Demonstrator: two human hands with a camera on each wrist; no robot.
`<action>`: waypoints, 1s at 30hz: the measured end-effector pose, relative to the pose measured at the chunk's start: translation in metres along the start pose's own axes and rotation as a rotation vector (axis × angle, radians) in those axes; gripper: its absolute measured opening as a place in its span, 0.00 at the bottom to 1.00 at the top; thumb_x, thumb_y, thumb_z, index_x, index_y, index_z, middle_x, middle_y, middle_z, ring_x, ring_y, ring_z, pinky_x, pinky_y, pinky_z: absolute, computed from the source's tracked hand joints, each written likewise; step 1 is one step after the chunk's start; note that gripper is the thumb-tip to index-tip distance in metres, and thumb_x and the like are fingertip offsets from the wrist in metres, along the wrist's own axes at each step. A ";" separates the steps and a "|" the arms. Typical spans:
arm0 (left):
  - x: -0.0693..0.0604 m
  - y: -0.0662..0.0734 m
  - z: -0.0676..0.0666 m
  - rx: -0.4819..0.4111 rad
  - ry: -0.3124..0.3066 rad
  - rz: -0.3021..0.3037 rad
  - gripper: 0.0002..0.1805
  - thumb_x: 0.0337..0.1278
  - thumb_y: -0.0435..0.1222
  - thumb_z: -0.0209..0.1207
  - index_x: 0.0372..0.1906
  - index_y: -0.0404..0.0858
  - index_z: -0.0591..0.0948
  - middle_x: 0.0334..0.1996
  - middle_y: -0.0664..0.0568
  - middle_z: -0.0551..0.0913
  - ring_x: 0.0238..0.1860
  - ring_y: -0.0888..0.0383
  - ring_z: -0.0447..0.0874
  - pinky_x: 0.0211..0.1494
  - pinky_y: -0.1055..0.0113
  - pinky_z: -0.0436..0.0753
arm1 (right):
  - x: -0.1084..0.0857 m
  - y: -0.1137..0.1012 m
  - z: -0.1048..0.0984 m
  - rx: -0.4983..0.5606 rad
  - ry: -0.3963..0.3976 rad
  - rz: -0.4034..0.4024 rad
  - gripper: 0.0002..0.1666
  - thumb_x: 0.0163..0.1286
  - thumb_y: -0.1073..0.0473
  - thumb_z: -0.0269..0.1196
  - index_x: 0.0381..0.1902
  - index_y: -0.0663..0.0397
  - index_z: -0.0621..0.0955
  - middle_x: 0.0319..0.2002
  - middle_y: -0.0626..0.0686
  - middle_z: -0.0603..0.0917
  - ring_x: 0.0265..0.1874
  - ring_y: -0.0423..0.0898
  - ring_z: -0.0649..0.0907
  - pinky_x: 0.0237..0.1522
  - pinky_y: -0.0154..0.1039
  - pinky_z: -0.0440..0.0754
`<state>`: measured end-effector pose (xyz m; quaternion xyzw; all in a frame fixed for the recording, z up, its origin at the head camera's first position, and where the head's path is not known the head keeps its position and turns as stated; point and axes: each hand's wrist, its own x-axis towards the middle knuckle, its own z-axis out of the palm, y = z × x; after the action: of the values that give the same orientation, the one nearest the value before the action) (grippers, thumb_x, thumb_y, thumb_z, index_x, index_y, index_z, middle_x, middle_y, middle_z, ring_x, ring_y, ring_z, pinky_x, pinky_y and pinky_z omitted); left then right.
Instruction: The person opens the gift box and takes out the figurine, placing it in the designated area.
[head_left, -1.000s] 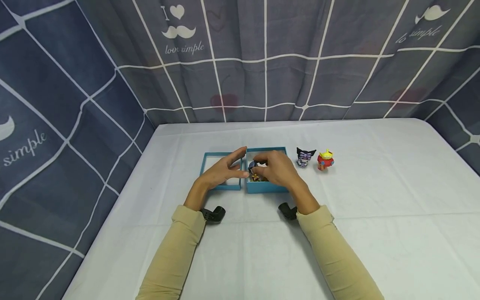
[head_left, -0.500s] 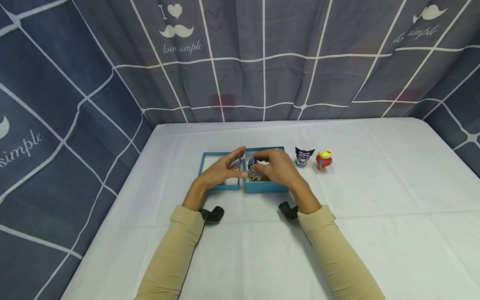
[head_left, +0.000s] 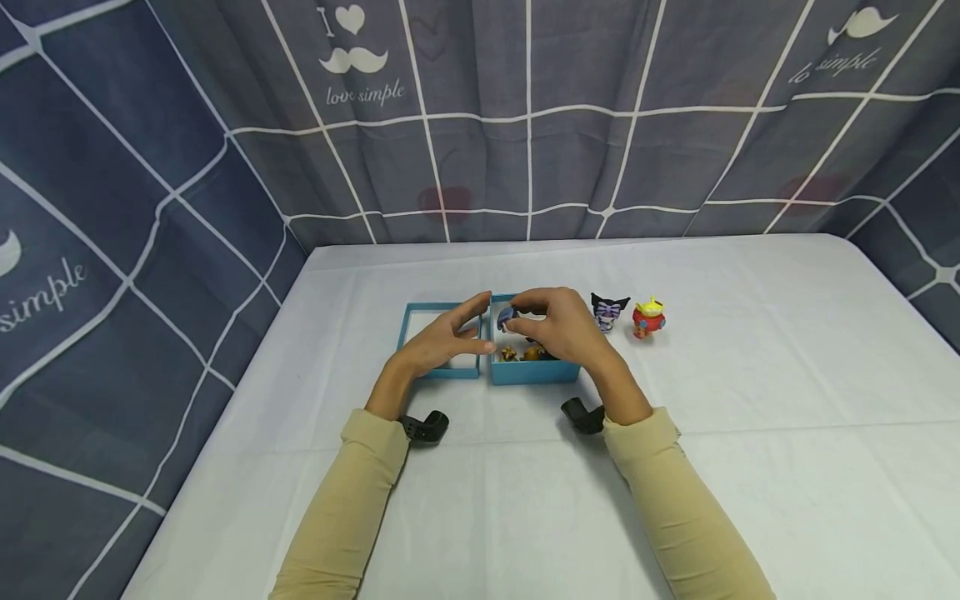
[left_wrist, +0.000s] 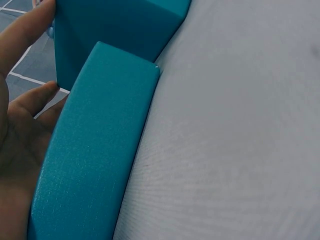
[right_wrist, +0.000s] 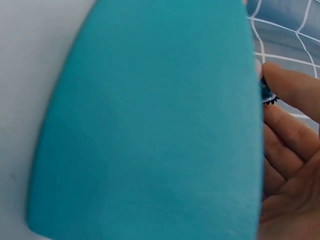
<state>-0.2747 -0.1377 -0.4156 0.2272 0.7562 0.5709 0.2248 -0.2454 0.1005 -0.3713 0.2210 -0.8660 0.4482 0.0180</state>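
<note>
My right hand pinches a small blue figurine between thumb and fingers, over the teal box. In the right wrist view the teal box wall hides most of the figurine; a dark blue bit shows at the fingertips. My left hand has its fingers extended, reaching over the box lid to the box's left edge. The left wrist view shows its fingertips touching the box side. Inside the box lie a golden figurine and other small toys, partly hidden.
Just right of the box stand a black-and-purple figurine and a red-and-yellow one. The shallow lid lies against the box's left side. A white cloth covers the table; a grey checked curtain hangs behind.
My right hand has lifted the blue figurine slightly and shifted it toward the back of the box, uncovering more toys at the front. The left hand stays in place.
</note>
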 end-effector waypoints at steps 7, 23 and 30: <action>0.000 0.000 -0.001 0.014 0.006 0.000 0.48 0.63 0.39 0.65 0.80 0.53 0.50 0.78 0.58 0.48 0.76 0.42 0.49 0.73 0.48 0.59 | -0.003 -0.007 -0.015 0.019 0.016 0.017 0.20 0.64 0.57 0.70 0.51 0.61 0.85 0.50 0.56 0.85 0.53 0.54 0.82 0.55 0.52 0.80; 0.001 0.001 0.001 0.014 0.002 0.011 0.49 0.62 0.38 0.66 0.80 0.49 0.49 0.78 0.56 0.48 0.76 0.43 0.48 0.74 0.52 0.58 | -0.013 -0.005 -0.043 0.121 0.050 0.016 0.18 0.62 0.57 0.71 0.48 0.60 0.85 0.41 0.53 0.87 0.40 0.47 0.85 0.45 0.45 0.83; -0.001 0.001 0.000 0.013 0.002 0.016 0.48 0.62 0.37 0.65 0.80 0.52 0.50 0.78 0.57 0.49 0.76 0.44 0.48 0.74 0.51 0.59 | -0.021 -0.009 -0.062 0.095 0.088 0.052 0.18 0.63 0.56 0.71 0.48 0.59 0.86 0.43 0.54 0.87 0.42 0.47 0.85 0.43 0.42 0.82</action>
<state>-0.2741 -0.1382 -0.4150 0.2344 0.7582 0.5680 0.2180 -0.2328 0.1523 -0.3323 0.1794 -0.8475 0.4984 0.0338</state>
